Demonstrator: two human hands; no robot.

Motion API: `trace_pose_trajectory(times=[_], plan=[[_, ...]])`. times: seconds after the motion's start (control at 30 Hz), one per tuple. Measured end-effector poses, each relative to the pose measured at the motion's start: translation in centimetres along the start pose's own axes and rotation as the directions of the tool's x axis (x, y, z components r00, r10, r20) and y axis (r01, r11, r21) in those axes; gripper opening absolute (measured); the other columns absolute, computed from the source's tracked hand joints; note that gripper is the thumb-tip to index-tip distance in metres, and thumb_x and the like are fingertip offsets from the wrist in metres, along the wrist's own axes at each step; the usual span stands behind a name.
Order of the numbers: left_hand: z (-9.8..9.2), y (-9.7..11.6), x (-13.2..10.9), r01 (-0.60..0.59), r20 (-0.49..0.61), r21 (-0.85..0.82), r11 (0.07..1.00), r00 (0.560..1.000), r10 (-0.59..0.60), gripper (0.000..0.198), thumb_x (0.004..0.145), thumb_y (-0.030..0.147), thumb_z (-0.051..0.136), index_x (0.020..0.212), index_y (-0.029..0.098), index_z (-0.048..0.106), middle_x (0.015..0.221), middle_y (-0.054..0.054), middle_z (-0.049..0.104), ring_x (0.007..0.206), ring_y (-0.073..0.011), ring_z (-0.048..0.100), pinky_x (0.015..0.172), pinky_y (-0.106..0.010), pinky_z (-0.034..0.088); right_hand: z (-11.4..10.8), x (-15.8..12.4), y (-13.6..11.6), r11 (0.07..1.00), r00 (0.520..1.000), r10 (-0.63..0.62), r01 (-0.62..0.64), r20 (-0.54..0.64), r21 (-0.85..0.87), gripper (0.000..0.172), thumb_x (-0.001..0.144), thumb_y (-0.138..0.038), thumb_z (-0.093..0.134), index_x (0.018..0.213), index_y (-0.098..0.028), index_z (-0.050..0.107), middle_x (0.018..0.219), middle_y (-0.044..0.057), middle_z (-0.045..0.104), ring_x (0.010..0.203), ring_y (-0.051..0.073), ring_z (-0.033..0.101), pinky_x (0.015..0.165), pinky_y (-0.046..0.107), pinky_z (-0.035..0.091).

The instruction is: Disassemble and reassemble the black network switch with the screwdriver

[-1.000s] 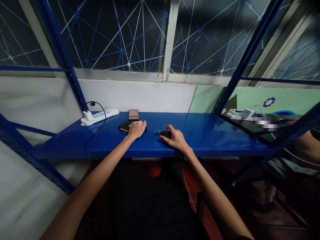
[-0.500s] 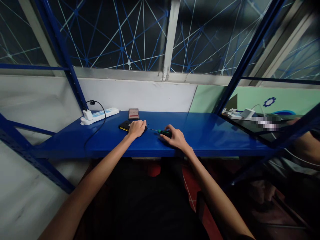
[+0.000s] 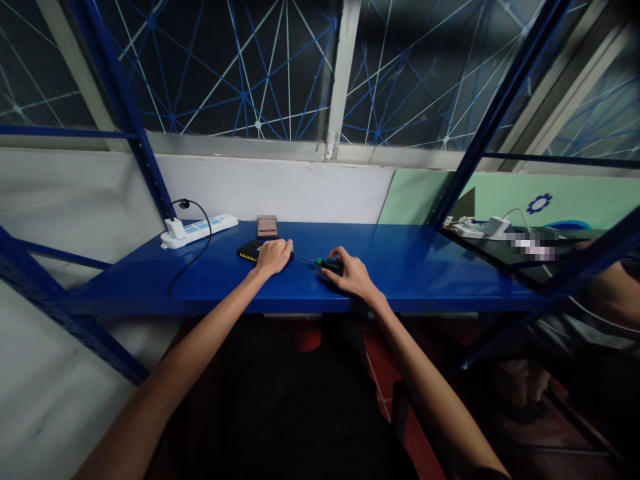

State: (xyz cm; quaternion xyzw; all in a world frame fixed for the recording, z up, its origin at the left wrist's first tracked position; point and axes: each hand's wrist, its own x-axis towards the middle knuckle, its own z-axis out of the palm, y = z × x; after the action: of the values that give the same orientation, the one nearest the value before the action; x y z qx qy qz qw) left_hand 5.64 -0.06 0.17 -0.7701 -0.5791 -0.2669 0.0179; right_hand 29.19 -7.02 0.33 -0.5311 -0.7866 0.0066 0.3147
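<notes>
On the blue table [image 3: 400,267] lies a flat black device [image 3: 249,249] with a row of yellow ports along its front edge. My left hand [image 3: 274,257] is closed over the right part of this device and hides some of it. To the right, my right hand [image 3: 349,273] has its fingers curled around the dark handle of a green-and-black screwdriver [image 3: 331,266]. The screwdriver's thin shaft points left toward the device; where its tip ends beside my left hand is hard to tell.
Behind the device sits a small clear-lidded box [image 3: 267,227]. A white power strip [image 3: 200,230] with a black cable lies at the back left. Blue posts frame the table. At the far right are a dark surface with white chargers and another person's arm [image 3: 616,293].
</notes>
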Motion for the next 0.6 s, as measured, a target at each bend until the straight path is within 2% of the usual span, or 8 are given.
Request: trace_pose_trajectory(times=[0.13, 0.27, 0.33, 0.4, 0.47, 0.6], plan=[[0.1, -0.1, 0.1, -0.004, -0.005, 0.006, 1.0, 1.0, 0.004, 0.059, 0.1, 0.043, 0.024, 0.084, 0.021, 0.076, 0.095, -0.008, 0.074, 0.092, -0.0249, 0.068, 0.082, -0.032, 0.048, 0.0, 0.0, 0.1, 1.0, 1.0, 0.002, -0.002, -0.002, -0.029, 0.034, 0.087, -0.054, 0.054, 0.098, -0.022, 0.058, 0.07, 0.002, 0.067, 0.063, 0.018, 0.06, 0.057, 0.025, 0.028], [0.1, -0.1, 0.1, -0.008, -0.004, 0.008, 1.0, 1.0, 0.008, 0.059, 0.1, 0.042, 0.024, 0.084, 0.02, 0.076, 0.095, -0.008, 0.074, 0.092, -0.0243, 0.068, 0.082, -0.031, 0.048, -0.1, -0.1, -0.4, 0.985, 0.999, 0.027, -0.03, -0.02, -0.168, 0.053, 0.095, -0.061, 0.035, 0.072, -0.02, 0.06, 0.064, 0.006, 0.064, 0.061, 0.019, 0.059, 0.056, 0.027, 0.023], [0.1, -0.1, 0.1, 0.002, -0.008, 0.015, 1.0, 1.0, -0.002, 0.058, 0.1, 0.042, 0.025, 0.085, 0.02, 0.076, 0.095, -0.008, 0.074, 0.092, -0.0244, 0.068, 0.082, -0.031, 0.048, -0.1, 0.0, -0.6, 0.988, 1.0, 0.018, -0.018, 0.003, -0.152, 0.053, 0.095, -0.062, 0.034, 0.08, -0.02, 0.063, 0.06, 0.005, 0.062, 0.059, 0.018, 0.058, 0.055, 0.027, 0.022], [0.1, -0.1, 0.1, 0.015, -0.009, 0.023, 1.0, 1.0, -0.015, 0.057, 0.1, 0.042, 0.026, 0.086, 0.02, 0.076, 0.095, -0.009, 0.075, 0.093, -0.0244, 0.068, 0.082, -0.031, 0.048, 0.0, 0.0, -0.4, 0.995, 1.0, -0.006, 0.008, 0.022, -0.096, 0.047, 0.09, -0.064, 0.045, 0.1, -0.021, 0.062, 0.058, 0.001, 0.059, 0.057, 0.018, 0.056, 0.055, 0.026, 0.023], [0.1, 0.0, 0.1, 0.019, -0.005, 0.027, 0.999, 1.0, -0.019, 0.058, 0.1, 0.042, 0.025, 0.086, 0.019, 0.076, 0.096, -0.009, 0.075, 0.094, -0.024, 0.068, 0.083, -0.03, 0.048, 0.2, 0.0, -0.1, 0.999, 0.999, -0.023, 0.025, 0.038, -0.047, 0.048, 0.084, -0.061, 0.055, 0.112, -0.022, 0.057, 0.058, -0.002, 0.059, 0.055, 0.018, 0.055, 0.055, 0.024, 0.024], [0.0, 0.1, 0.0, 0.023, -0.002, 0.017, 1.0, 1.0, -0.022, 0.058, 0.1, 0.042, 0.025, 0.086, 0.019, 0.076, 0.096, -0.008, 0.075, 0.093, -0.0237, 0.067, 0.083, -0.03, 0.048, 0.4, 0.0, 0.4, 1.0, 1.0, -0.008, 0.008, -0.004, -0.029, 0.042, 0.086, -0.059, 0.054, 0.102, -0.021, 0.061, 0.064, 0.001, 0.064, 0.057, 0.017, 0.055, 0.056, 0.025, 0.027]])
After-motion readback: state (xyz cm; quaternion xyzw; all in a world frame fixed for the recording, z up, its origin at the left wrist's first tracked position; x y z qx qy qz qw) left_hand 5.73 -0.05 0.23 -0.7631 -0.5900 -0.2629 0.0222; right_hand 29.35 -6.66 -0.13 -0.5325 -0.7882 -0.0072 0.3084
